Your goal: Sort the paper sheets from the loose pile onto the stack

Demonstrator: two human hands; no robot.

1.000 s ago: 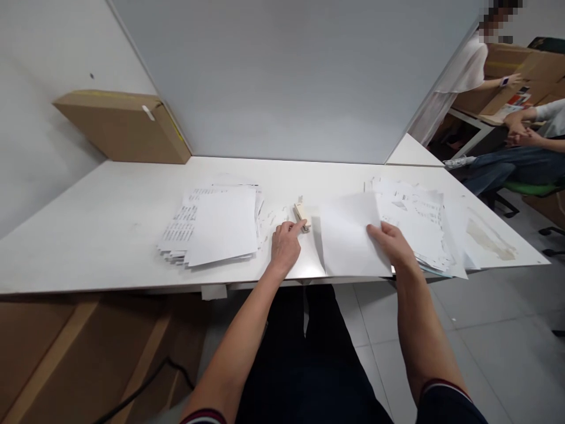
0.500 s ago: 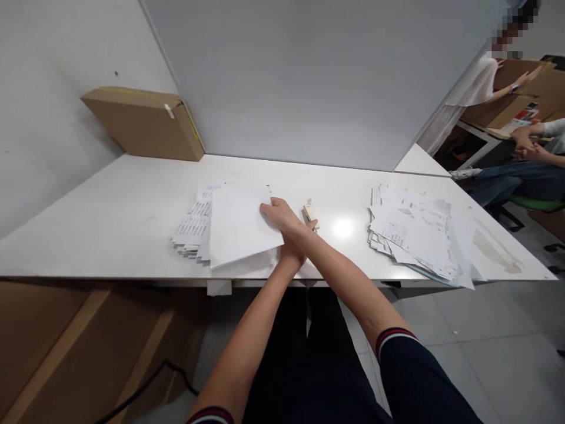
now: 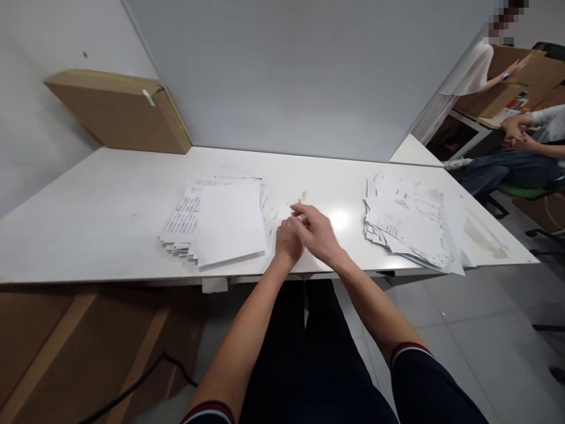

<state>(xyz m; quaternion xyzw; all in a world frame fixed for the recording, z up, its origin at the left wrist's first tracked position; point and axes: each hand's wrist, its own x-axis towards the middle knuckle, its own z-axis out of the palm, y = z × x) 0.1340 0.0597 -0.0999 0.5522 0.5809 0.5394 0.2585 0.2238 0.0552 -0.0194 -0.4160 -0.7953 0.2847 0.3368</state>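
Observation:
My left hand [image 3: 289, 240] is just above the table's front part, its fingers curled and mostly turned away from view. Whether it grips anything is hidden. My right hand [image 3: 318, 234] crosses over it from the right, with fingers loosely bent and apart, touching or nearly touching the left knuckles. Just beyond the hands, the end of a small cream-coloured object [image 3: 303, 198] shows; the hands cover the rest. To the left lies a blank white sheet [image 3: 230, 221], overlapping a fanned stack of printed papers [image 3: 182, 218].
Another untidy pile of printed papers [image 3: 406, 221] rests on the white table [image 3: 101, 218] at right. A cardboard box [image 3: 119, 115] leans against the wall at back left. A grey panel [image 3: 282, 76] rises behind. Two people sit or stand at far right.
My right hand has let go of the white paper and moved right, over my left hand. The paper now lies on the left stack. The cream-coloured object has become mostly hidden.

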